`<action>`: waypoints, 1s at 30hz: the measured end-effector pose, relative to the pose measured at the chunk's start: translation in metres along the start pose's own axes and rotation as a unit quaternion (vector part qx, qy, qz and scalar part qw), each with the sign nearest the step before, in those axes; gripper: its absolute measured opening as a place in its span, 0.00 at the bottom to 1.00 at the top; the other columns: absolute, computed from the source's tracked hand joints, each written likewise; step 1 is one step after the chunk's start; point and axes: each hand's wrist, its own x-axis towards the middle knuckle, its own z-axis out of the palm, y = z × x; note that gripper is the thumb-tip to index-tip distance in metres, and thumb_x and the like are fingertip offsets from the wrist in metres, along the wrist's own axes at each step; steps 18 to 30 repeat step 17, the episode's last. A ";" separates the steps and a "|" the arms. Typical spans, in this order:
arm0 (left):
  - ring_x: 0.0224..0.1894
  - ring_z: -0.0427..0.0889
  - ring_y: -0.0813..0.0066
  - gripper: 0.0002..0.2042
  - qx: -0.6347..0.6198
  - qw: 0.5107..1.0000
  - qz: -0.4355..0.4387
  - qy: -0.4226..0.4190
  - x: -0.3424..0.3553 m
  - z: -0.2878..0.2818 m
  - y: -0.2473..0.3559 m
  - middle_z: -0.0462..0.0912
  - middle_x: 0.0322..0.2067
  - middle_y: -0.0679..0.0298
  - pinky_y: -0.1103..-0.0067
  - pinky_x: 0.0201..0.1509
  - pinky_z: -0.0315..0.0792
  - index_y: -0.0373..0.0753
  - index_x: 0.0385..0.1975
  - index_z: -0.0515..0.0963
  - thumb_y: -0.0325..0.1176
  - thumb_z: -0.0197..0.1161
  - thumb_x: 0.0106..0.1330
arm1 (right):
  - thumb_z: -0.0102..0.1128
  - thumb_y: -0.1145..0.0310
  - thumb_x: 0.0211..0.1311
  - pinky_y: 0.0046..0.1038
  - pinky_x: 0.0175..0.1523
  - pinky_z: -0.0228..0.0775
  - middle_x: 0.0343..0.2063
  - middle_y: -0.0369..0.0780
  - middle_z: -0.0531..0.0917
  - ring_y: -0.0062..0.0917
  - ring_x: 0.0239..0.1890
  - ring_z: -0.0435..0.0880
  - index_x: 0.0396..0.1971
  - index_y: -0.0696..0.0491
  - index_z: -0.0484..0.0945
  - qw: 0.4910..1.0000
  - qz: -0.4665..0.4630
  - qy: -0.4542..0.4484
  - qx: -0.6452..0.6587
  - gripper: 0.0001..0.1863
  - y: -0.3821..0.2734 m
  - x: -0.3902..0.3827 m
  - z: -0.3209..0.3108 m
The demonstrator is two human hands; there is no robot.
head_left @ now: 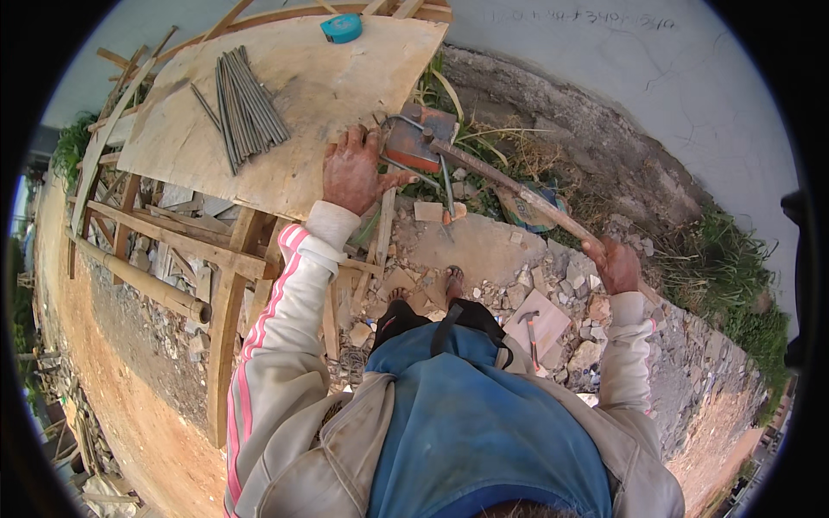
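My left hand [351,173] rests at the right edge of a plywood sheet [345,78], fingers spread flat and thumb stretched out sideways. Beside its thumb, thin steel rods lie around a metal bending block [413,148]; I cannot tell whether the hand presses one. One bent rod [447,186] points down toward me from the block. My right hand [615,266] is wrapped around a long rusty bending bar [527,197], whose far end sits on the block. On the sheet lie a pile of straight steel rods [248,108] and a turquoise tape measure [342,28].
A rough timber frame [229,319] carries the plywood. Near my feet, a hammer [532,338] lies on a small board [553,315] among broken rubble [587,354]. A grey wall [622,60] rises behind, with weeds [717,259] along its base.
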 end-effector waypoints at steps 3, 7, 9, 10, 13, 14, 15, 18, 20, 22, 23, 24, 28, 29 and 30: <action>0.46 0.81 0.53 0.46 -0.009 1.000 0.004 0.027 0.005 0.004 -0.001 0.78 0.44 0.53 0.62 0.50 0.73 0.32 0.53 0.77 0.72 0.65 0.48 | 0.52 0.30 0.62 0.49 0.35 0.73 0.20 0.53 0.81 0.51 0.28 0.83 0.32 0.57 0.83 0.998 0.056 0.014 -0.001 0.37 -0.031 -0.049 0.004; 0.45 0.80 0.58 0.40 -0.012 0.999 0.019 0.034 0.002 0.006 -0.003 0.77 0.41 0.57 0.64 0.49 0.70 0.34 0.46 0.80 0.68 0.69 0.47 | 0.51 0.31 0.63 0.47 0.32 0.73 0.19 0.52 0.81 0.50 0.26 0.84 0.32 0.56 0.84 0.993 0.093 0.075 -0.026 0.37 -0.074 -0.097 0.014; 0.44 0.80 0.58 0.39 0.007 0.999 0.038 0.021 0.003 0.005 -0.006 0.77 0.40 0.57 0.65 0.49 0.70 0.33 0.44 0.81 0.68 0.68 0.48 | 0.51 0.31 0.63 0.47 0.32 0.73 0.19 0.52 0.82 0.49 0.26 0.84 0.32 0.55 0.84 0.988 0.108 0.103 -0.040 0.36 -0.086 -0.106 0.016; 0.44 0.80 0.59 0.38 0.013 0.998 0.051 0.024 0.006 0.004 -0.008 0.78 0.39 0.58 0.65 0.48 0.70 0.33 0.43 0.81 0.68 0.68 0.48 | 0.51 0.31 0.63 0.47 0.32 0.73 0.19 0.52 0.81 0.49 0.26 0.84 0.32 0.55 0.84 0.987 0.108 0.112 -0.044 0.36 -0.089 -0.106 0.015; 0.44 0.81 0.59 0.38 0.000 0.996 0.085 0.016 0.009 0.005 -0.017 0.78 0.39 0.58 0.65 0.49 0.71 0.32 0.42 0.82 0.68 0.66 0.51 | 0.51 0.30 0.63 0.48 0.31 0.72 0.19 0.52 0.81 0.50 0.26 0.83 0.30 0.55 0.84 0.982 0.125 0.129 -0.051 0.37 -0.093 -0.105 0.016; 0.43 0.81 0.58 0.37 -0.005 0.995 0.092 0.026 0.008 0.007 -0.020 0.79 0.39 0.57 0.65 0.48 0.71 0.33 0.43 0.81 0.67 0.65 0.52 | 0.51 0.30 0.63 0.48 0.32 0.72 0.20 0.53 0.81 0.50 0.26 0.83 0.31 0.55 0.84 0.981 0.128 0.133 -0.056 0.37 -0.095 -0.107 0.016; 0.43 0.82 0.57 0.37 -0.010 0.994 0.100 0.036 0.008 0.008 -0.022 0.79 0.38 0.55 0.64 0.48 0.72 0.33 0.44 0.81 0.67 0.65 0.53 | 0.50 0.30 0.62 0.48 0.32 0.73 0.20 0.53 0.82 0.50 0.26 0.84 0.31 0.55 0.84 0.980 0.138 0.131 -0.061 0.38 -0.098 -0.110 0.017; 0.42 0.83 0.56 0.37 -0.017 0.992 0.113 0.049 0.009 0.009 -0.027 0.80 0.38 0.54 0.64 0.48 0.73 0.34 0.45 0.80 0.67 0.64 0.55 | 0.50 0.29 0.62 0.48 0.33 0.73 0.20 0.53 0.82 0.50 0.27 0.84 0.32 0.55 0.84 0.977 0.152 0.134 -0.067 0.38 -0.106 -0.118 0.019; 0.42 0.83 0.56 0.37 -0.017 0.992 0.113 0.049 0.009 0.009 -0.027 0.80 0.38 0.54 0.64 0.48 0.73 0.34 0.45 0.80 0.67 0.64 0.55 | 0.50 0.29 0.62 0.48 0.33 0.73 0.20 0.53 0.82 0.50 0.27 0.84 0.32 0.55 0.84 0.977 0.152 0.134 -0.067 0.38 -0.106 -0.118 0.019; 0.42 0.83 0.56 0.37 -0.017 0.992 0.113 0.049 0.009 0.009 -0.027 0.80 0.38 0.54 0.64 0.48 0.73 0.34 0.45 0.80 0.67 0.64 0.55 | 0.50 0.29 0.62 0.48 0.33 0.73 0.20 0.53 0.82 0.50 0.27 0.84 0.32 0.55 0.84 0.977 0.152 0.134 -0.067 0.38 -0.106 -0.118 0.019; 0.42 0.83 0.56 0.37 -0.017 0.992 0.113 0.049 0.009 0.009 -0.027 0.80 0.38 0.54 0.64 0.48 0.73 0.34 0.45 0.80 0.67 0.64 0.55 | 0.50 0.29 0.62 0.48 0.33 0.73 0.20 0.53 0.82 0.50 0.27 0.84 0.32 0.55 0.84 0.977 0.152 0.134 -0.067 0.38 -0.106 -0.118 0.019; 0.42 0.83 0.56 0.37 -0.017 0.992 0.113 0.049 0.009 0.009 -0.027 0.80 0.38 0.54 0.64 0.48 0.73 0.34 0.45 0.80 0.67 0.64 0.55 | 0.50 0.29 0.62 0.48 0.33 0.73 0.20 0.53 0.82 0.50 0.27 0.84 0.32 0.55 0.84 0.977 0.152 0.134 -0.067 0.38 -0.106 -0.118 0.019; 0.42 0.83 0.56 0.37 -0.017 0.992 0.113 0.049 0.009 0.009 -0.027 0.80 0.38 0.54 0.64 0.48 0.73 0.34 0.45 0.80 0.67 0.64 0.55 | 0.50 0.29 0.62 0.48 0.33 0.73 0.20 0.53 0.82 0.50 0.27 0.84 0.32 0.55 0.84 0.977 0.152 0.134 -0.067 0.38 -0.106 -0.118 0.019; 0.42 0.83 0.56 0.37 -0.017 0.992 0.113 0.049 0.009 0.009 -0.027 0.80 0.38 0.54 0.64 0.48 0.73 0.34 0.45 0.80 0.67 0.64 0.55 | 0.50 0.29 0.62 0.48 0.33 0.73 0.20 0.53 0.82 0.50 0.27 0.84 0.32 0.55 0.84 0.977 0.152 0.134 -0.067 0.38 -0.106 -0.118 0.019; 0.42 0.83 0.56 0.37 -0.017 0.992 0.113 0.049 0.009 0.009 -0.027 0.80 0.38 0.54 0.64 0.48 0.73 0.34 0.45 0.80 0.67 0.64 0.55 | 0.50 0.29 0.62 0.48 0.33 0.73 0.20 0.53 0.82 0.50 0.27 0.84 0.32 0.55 0.84 0.977 0.152 0.134 -0.067 0.38 -0.106 -0.118 0.019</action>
